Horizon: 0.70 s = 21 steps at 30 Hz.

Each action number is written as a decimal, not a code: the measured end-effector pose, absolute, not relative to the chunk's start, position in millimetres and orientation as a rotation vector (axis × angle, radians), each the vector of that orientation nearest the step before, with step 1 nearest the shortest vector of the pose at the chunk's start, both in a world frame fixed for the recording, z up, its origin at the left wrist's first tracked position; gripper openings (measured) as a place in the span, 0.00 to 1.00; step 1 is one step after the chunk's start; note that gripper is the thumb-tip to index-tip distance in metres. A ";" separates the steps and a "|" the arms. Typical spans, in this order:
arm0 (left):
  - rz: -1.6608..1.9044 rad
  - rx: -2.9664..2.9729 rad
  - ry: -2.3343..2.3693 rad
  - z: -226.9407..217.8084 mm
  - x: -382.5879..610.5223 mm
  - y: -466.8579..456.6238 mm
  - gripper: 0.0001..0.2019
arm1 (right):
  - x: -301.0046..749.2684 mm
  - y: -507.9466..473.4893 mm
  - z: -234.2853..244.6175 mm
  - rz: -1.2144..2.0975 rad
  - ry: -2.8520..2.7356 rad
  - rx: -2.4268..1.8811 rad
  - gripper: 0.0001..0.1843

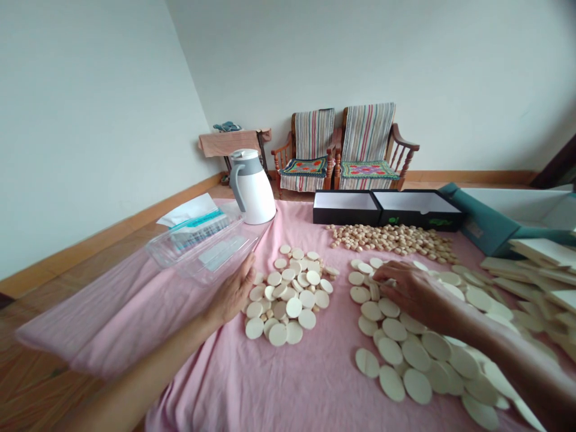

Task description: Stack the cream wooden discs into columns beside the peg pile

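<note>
Resting left hand open, fingers extended, holding nothing, just beside clear plastic box on pink cloth. Pile of small cream discs right of it. Tiny round pellets beyond, before black open boxes. Right hand half-curled, fingertips down among larger cream discs, hold unclear. Stacked white slabs far right.

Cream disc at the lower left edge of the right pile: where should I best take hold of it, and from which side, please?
Pinch the cream disc by its rim, coming from the left. It lies flat on the pink cloth, thin and round, and its left edge is free, while other discs crowd its right side.
</note>
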<state>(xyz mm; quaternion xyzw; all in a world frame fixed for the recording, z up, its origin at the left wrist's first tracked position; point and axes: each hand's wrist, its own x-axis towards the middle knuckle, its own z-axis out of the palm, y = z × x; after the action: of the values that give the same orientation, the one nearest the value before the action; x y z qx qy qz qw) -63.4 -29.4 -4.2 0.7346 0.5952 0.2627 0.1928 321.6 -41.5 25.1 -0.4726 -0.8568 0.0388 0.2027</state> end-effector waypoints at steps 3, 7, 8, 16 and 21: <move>0.593 2.150 1.706 2.1 -70.8 -30.4 0.32 | 321.7 -40.9 24.4 0.111 -2.388 -1.312 0.11; 0.498 2.305 1.713 23.4 -76.0 -35.5 0.36 | 322.4 -40.2 23.4 0.106 -2.412 -1.305 0.11; 0.455 2.372 1.644 29.3 -76.2 -38.8 0.39 | 322.8 -39.8 22.7 0.102 -2.420 -1.306 0.12; 0.158 2.500 1.323 35.7 -54.9 -58.8 0.48 | 324.8 -39.0 19.1 0.106 -2.414 -1.295 0.11; 0.312 2.495 1.337 29.7 -27.3 -47.7 0.41 | 323.5 -40.1 22.2 0.116 -2.440 -1.316 0.11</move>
<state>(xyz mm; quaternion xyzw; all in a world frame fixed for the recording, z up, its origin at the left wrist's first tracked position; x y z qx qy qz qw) -27.3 -47.7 29.7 0.8667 0.4644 0.1084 0.1463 323.5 -40.1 22.2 -0.4662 -0.8646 0.0411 0.1826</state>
